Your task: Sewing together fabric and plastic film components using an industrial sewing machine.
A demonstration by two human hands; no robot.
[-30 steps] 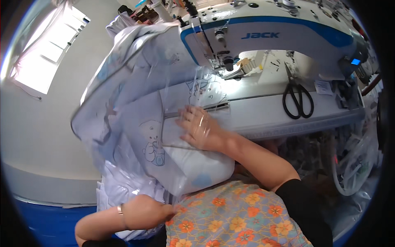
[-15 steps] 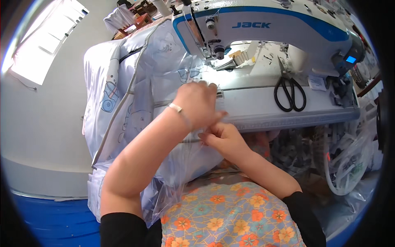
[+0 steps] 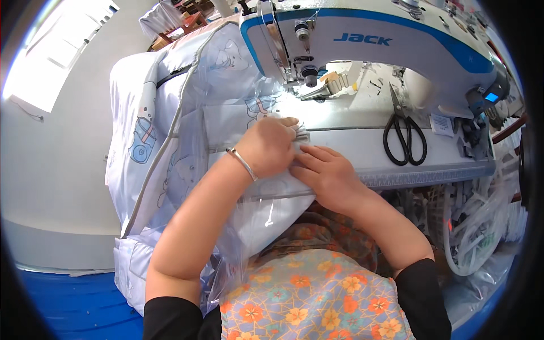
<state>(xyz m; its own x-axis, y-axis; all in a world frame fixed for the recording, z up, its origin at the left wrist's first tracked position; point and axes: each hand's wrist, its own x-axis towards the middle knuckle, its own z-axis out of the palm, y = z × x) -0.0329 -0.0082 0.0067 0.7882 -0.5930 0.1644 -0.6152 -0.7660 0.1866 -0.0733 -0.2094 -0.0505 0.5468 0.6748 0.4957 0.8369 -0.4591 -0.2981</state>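
Observation:
A pale fabric piece with printed cartoon figures and grey piping (image 3: 187, 85) lies over the left of the sewing table, clear plastic film (image 3: 226, 243) over part of it. At its right edge, below the needle area of the white and blue sewing machine (image 3: 368, 39), my left hand (image 3: 267, 146) is closed on the fabric, fingers curled; what lies under them is hidden. Close beside it, my right hand (image 3: 331, 174) rests palm down with fingers stretched over the fabric's edge. A small folded strip (image 3: 302, 137) shows between the hands.
Black-handled scissors (image 3: 404, 133) lie on the table to the right, near a white label (image 3: 441, 125) and grey scraps (image 3: 469, 141). A ruler strip (image 3: 408, 175) runs along the front edge. Below right stands a white basket (image 3: 447, 226) with plastic bags.
My right hand has gone from a pinch below the left hand to lying flat and further up on the fabric edge. The left hand has shifted slightly down.

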